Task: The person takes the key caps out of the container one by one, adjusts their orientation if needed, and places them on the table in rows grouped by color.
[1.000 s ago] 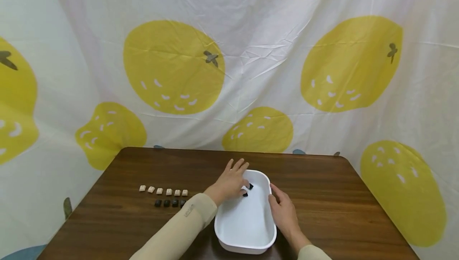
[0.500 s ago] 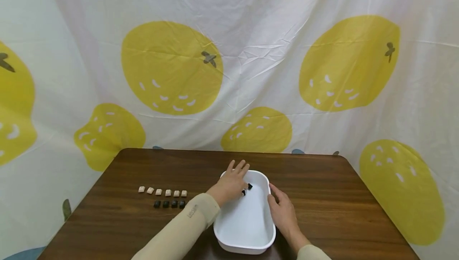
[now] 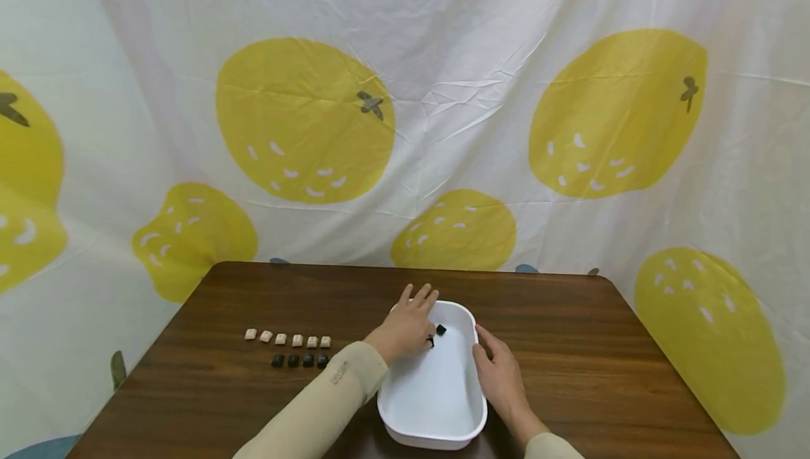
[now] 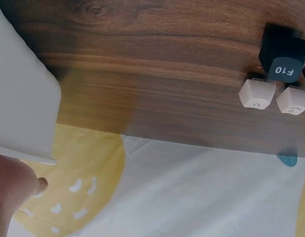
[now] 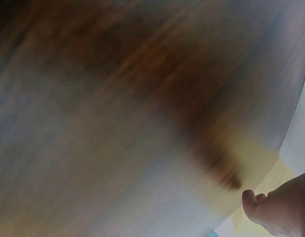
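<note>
A white plastic basin (image 3: pixel 432 403) stands on the table, and my left hand (image 3: pixel 405 325) reaches over its left rim. A black keycap (image 3: pixel 431 341) shows at that hand's thumb and index finger, which appear to pinch it; the other fingers are spread upward. Beside it on the basin floor lies a second black keycap (image 3: pixel 441 330). My right hand (image 3: pixel 500 375) holds the basin's right wall, thumb at the rim. The left wrist view catches the basin's outer wall (image 4: pixel 23 89) and part of the left hand (image 4: pixel 11 192), its fingertips mostly hidden.
Left of the basin, a row of white keycaps (image 3: pixel 297 340) runs behind a row of black keycaps (image 3: pixel 293 360), several in each; the left sleeve (image 3: pixel 335 389) passes close to the black row. Behind the wooden table (image 3: pixel 601 346) hangs a lemon-print cloth (image 3: pixel 455 128).
My left thumb and index finger have closed in on the nearer black keycap, which has turned and shifted slightly left. The right hand and the basin stay in place.
</note>
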{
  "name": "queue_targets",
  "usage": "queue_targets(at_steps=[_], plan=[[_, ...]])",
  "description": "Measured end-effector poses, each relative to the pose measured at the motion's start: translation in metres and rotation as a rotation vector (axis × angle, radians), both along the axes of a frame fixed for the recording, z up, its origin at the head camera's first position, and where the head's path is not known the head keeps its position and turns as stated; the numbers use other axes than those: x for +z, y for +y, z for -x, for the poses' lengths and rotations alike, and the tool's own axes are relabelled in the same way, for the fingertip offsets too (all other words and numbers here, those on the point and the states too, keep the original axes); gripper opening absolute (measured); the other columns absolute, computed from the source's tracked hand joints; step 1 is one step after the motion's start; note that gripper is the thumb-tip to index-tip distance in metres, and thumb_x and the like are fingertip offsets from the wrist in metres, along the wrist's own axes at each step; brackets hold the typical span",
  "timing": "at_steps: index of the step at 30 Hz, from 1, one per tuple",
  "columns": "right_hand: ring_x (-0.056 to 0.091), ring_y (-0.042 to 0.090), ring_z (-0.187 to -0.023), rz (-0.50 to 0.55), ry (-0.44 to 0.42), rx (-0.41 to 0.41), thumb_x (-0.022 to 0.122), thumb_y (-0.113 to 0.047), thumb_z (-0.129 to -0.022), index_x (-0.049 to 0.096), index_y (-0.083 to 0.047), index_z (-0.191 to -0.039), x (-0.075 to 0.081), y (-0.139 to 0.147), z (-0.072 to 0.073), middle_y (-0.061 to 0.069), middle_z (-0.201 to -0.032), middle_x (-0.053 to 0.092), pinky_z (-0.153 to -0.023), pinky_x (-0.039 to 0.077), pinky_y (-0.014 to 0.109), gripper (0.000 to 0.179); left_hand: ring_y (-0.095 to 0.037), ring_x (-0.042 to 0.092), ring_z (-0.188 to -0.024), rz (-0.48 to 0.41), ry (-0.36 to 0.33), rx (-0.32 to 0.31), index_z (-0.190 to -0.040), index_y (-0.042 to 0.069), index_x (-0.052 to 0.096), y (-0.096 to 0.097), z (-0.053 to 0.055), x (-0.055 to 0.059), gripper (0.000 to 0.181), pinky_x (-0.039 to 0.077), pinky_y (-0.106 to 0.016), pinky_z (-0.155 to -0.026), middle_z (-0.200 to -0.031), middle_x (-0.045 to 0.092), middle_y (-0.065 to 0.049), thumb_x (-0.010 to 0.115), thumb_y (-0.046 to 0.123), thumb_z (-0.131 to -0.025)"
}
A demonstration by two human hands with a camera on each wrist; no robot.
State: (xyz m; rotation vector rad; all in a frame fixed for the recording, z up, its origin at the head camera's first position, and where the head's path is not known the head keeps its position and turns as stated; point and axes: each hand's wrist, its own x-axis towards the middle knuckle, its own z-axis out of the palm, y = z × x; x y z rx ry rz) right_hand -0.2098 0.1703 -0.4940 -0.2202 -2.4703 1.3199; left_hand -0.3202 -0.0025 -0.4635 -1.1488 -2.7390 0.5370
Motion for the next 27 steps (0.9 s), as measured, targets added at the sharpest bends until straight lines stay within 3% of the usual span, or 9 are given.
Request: queue_targets(at_steps=[10, 14, 19, 27], plan=[[0.045, 0.042, -0.132, 0.010, 0.000, -0.001, 0.052, -0.019, -0.101, 0.055, -0.007, -0.141, -0.001, 0.000, 0.000, 0.025, -0.140, 0.052, -0.108, 0.035, 0.057, 0.041, -0.032, 0.012, -0.151, -0.008, 0.077, -0.040, -0.108, 0.034, 0.074, 0.002, -0.004, 0.000, 0.016, 0.014, -0.055, -0.118, -0.160, 0.028, -0.010, 0.065, 0.036, -0.095], [0.045, 0.042, -0.132, 0.007, -0.001, -0.002, 0.052, -0.019, -0.101, 0.055, -0.007, -0.141, -0.002, 0.000, 0.000, 0.024, -0.140, 0.052, -0.108, 0.035, 0.057, 0.041, -0.033, 0.013, -0.150, -0.054, 0.056, -0.057, -0.088, 0.033, 0.071, -0.001, -0.003, 0.000, 0.002, 0.014, -0.056, -0.118, -0.160, 0.029, -0.010, 0.073, 0.033, -0.090], [0.044, 0.043, -0.133, 0.009, -0.005, 0.000, 0.051, -0.019, -0.101, 0.055, -0.007, -0.141, -0.001, 0.000, 0.001, 0.025, -0.141, 0.051, -0.108, 0.034, 0.057, 0.042, -0.032, 0.011, -0.151, -0.107, -0.017, -0.081, -0.066, 0.034, 0.057, -0.010, 0.000, -0.001, 0.030, 0.011, -0.056, -0.118, -0.160, 0.030, -0.010, 0.083, 0.045, -0.076], [0.045, 0.042, -0.132, 0.013, 0.002, 0.001, 0.052, -0.018, -0.101, 0.055, -0.005, -0.141, 0.000, 0.000, 0.000, 0.025, -0.140, 0.051, -0.108, 0.034, 0.057, 0.042, -0.031, 0.013, -0.150, -0.106, 0.002, -0.074, -0.070, 0.032, 0.059, -0.012, -0.004, 0.001, 0.030, 0.010, -0.055, -0.119, -0.159, 0.032, -0.010, 0.082, 0.050, -0.077]])
